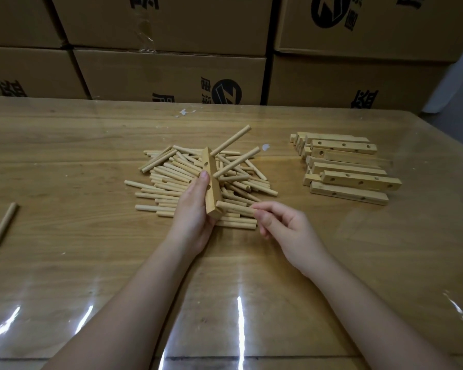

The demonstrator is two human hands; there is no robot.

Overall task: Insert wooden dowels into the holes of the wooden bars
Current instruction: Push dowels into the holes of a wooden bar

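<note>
My left hand [195,209] grips a wooden bar [212,180] and holds it on end above a pile of loose dowels [177,182]. Two dowels stick out of the bar to the upper right, an upper dowel [231,140] and a second dowel [238,161]. My right hand [284,225] pinches a third dowel [234,207] by its right end. Its left end sits at the bar's lowest hole. Whether it is inside the hole is hard to tell.
A stack of drilled wooden bars [348,166] lies at the right of the wooden table [64,156]. One stray dowel [3,225] lies far left. Cardboard boxes [171,73] stand behind the table's far edge.
</note>
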